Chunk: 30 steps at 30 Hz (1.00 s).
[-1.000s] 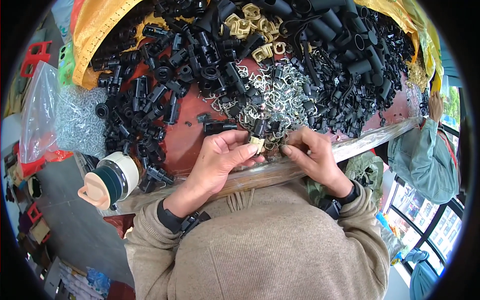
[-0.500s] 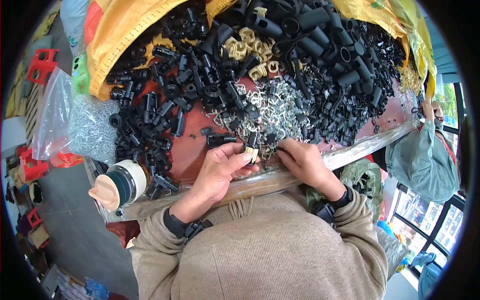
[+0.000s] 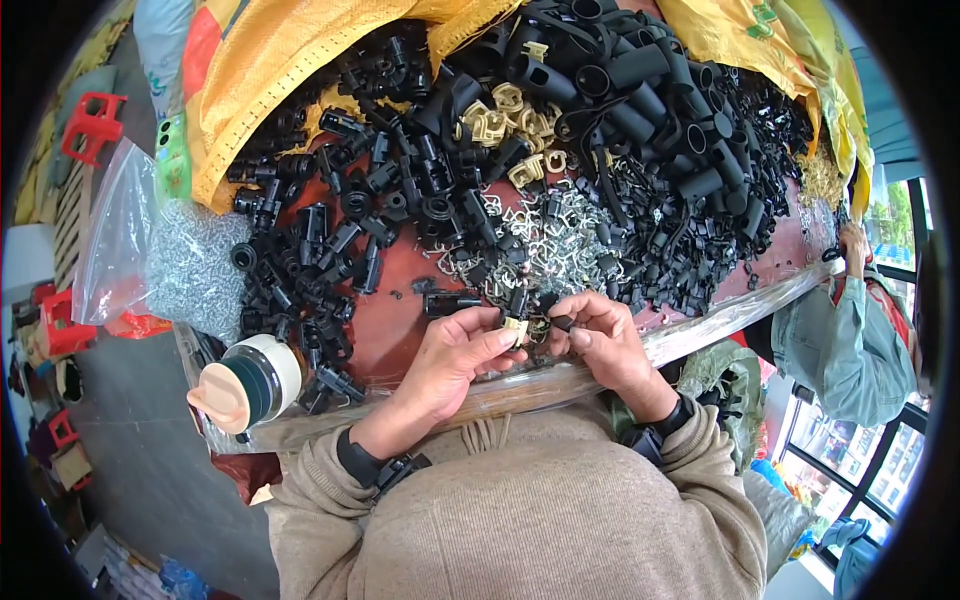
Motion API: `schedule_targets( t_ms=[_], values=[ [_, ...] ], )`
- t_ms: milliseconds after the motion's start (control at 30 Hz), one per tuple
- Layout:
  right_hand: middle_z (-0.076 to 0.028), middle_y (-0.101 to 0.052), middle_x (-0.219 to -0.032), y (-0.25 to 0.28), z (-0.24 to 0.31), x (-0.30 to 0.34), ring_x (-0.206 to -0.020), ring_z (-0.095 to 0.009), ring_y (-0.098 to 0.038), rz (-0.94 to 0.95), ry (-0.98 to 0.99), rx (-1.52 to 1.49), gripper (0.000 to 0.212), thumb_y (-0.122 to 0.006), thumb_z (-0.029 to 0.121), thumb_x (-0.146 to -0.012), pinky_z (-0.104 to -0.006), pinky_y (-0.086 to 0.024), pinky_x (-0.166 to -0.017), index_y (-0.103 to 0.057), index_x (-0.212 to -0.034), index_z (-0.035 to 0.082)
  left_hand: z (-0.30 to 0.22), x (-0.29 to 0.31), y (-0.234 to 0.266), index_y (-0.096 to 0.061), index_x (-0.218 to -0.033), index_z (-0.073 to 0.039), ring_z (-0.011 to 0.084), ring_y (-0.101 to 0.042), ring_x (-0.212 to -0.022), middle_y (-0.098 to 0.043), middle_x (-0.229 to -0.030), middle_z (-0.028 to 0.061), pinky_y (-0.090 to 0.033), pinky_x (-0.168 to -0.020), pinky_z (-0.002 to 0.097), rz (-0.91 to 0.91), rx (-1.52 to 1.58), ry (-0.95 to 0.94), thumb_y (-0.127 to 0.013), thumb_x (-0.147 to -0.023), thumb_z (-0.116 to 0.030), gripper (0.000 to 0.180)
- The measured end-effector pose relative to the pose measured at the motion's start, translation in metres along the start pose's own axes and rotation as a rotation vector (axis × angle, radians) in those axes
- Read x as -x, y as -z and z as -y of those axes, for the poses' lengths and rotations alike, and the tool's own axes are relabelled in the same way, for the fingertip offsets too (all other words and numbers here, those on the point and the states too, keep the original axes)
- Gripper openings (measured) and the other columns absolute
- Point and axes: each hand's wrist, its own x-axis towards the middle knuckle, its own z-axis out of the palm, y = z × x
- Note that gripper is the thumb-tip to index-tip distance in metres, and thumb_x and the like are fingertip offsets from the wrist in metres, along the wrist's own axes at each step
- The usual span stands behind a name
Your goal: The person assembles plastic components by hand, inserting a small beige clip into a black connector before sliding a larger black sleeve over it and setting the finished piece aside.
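Between the thumb and fingers of my left hand is a beige plastic clip with a black part rising from it. My right hand pinches a small black plastic piece just to the right of the clip, the two held a little apart. Both hands are over the near edge of the red table. Just beyond them spreads a heap of silvery bent metal clips. A black cylindrical part lies by my left fingers.
Black plastic parts are piled on the left, and black tubes at the far right. Beige clips lie between them. A lidded cup and a bag of small metal pieces stand left. A person is at the right.
My right hand has turned and lifted from the parts, showing a small black piece in its fingertips. My left hand still grips the beige clip.
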Motion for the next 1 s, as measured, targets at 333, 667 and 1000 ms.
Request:
schedule_targets(
  t_ms=[333, 667, 1000],
  values=[
    [-0.006, -0.055, -0.089, -0.004, 0.000, 0.005, -0.076, -0.011, -0.055, 0.070, 0.097, 0.047, 0.029, -0.055, 0.005, -0.081, -0.0228, -0.045, -0.068, -0.046, -0.108, -0.001, 0.003, 0.001, -0.001, -0.054, -0.098, -0.001, 0.0140, -0.060, -0.075, -0.060, -0.090, 0.0078, -0.048, -0.065, 0.0216, 0.005, -0.024, -0.009, -0.059, -0.078, -0.013, 0.023],
    [-0.005, -0.057, -0.079, -0.014, 0.005, 0.006, -0.069, -0.011, -0.057, 0.049, 0.102, 0.159, 0.029, -0.059, 0.006, -0.078, -0.0223, -0.046, -0.062, -0.047, -0.104, 0.001, 0.003, 0.001, -0.005, -0.055, -0.098, -0.002, 0.0126, -0.060, -0.075, -0.061, -0.088, 0.0058, -0.047, -0.064, 0.0209, -0.001, -0.037, 0.004, -0.061, -0.078, -0.014, 0.024],
    [-0.003, -0.055, -0.068, -0.021, 0.009, 0.001, -0.059, -0.009, -0.054, 0.026, 0.456, 0.840, 0.033, -0.070, 0.012, -0.068, -0.0222, -0.044, -0.052, -0.053, -0.095, 0.001, 0.009, -0.001, -0.003, -0.052, -0.105, 0.002, 0.0090, -0.057, -0.077, -0.060, -0.091, 0.0057, -0.046, -0.068, 0.0208, 0.070, -0.094, 0.002, -0.059, -0.080, -0.013, 0.030]
  ],
)
